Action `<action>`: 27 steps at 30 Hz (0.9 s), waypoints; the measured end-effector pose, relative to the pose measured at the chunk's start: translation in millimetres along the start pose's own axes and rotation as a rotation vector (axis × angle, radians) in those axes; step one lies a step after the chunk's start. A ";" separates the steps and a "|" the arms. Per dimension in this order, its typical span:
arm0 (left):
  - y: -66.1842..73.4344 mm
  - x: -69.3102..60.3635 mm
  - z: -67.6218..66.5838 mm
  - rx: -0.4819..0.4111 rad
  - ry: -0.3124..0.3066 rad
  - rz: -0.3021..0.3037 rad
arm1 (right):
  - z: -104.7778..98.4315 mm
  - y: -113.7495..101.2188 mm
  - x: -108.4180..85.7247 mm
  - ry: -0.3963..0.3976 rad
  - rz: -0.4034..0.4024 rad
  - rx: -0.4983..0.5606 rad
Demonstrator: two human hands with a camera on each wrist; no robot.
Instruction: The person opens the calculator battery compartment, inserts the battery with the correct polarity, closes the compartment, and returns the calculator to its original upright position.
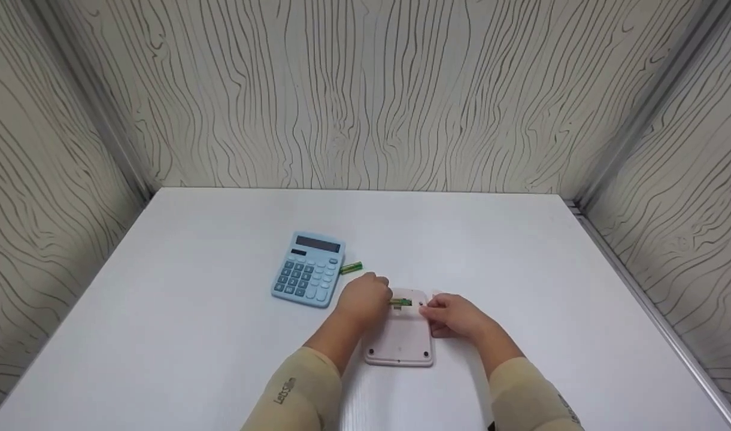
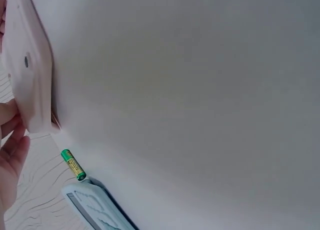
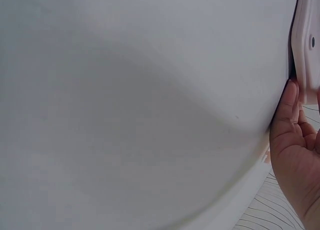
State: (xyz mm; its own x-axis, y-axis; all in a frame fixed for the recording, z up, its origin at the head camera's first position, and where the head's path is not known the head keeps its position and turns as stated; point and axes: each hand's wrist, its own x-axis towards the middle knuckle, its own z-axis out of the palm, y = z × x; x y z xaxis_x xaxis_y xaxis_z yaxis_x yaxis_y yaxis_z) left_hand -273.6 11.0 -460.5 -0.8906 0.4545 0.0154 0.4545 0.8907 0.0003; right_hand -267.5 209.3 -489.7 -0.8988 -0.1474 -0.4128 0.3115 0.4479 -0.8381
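A pale pink calculator (image 1: 399,338) lies back side up on the white table, its battery slot uncovered near the far end. Inside that slot shows a green battery (image 1: 403,302), its left part hidden by my left hand (image 1: 365,299). The fingers of this hand grip the calculator's far left edge; the left wrist view shows them at its side. My right hand (image 1: 457,317) pinches the opposite edge, thumb on the back. Left of the pink calculator, a second green battery (image 2: 73,164) rests on the table.
A blue calculator (image 1: 308,269) lies face up at the left, its right edge against the loose battery. The white table (image 1: 491,239) ends at a wood-patterned wall (image 1: 353,96) behind, with similar walls on both sides. A small pinkish patch beyond my right hand is too unclear to name.
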 end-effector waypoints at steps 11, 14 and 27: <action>-5.0 -0.1 0.9 -0.065 -0.004 -0.009 | 0.6 -1.5 -2.2 0.019 0.016 -0.016; -7.6 -1.2 1.3 -0.210 -0.008 -0.069 | 0.3 -2.6 -2.0 0.015 0.014 -0.016; -7.6 -13.1 8.0 -0.739 0.030 -0.471 | 0.5 -2.0 0.2 0.028 0.039 -0.008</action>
State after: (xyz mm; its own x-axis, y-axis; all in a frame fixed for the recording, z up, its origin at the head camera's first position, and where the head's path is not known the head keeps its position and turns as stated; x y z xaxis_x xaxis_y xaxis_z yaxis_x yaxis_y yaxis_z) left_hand -265.5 -1.6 -468.7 -0.9919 0.0306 -0.1234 -0.0591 0.7481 0.6609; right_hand -268.2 207.9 -488.3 -0.8943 -0.1051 -0.4349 0.3440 0.4598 -0.8187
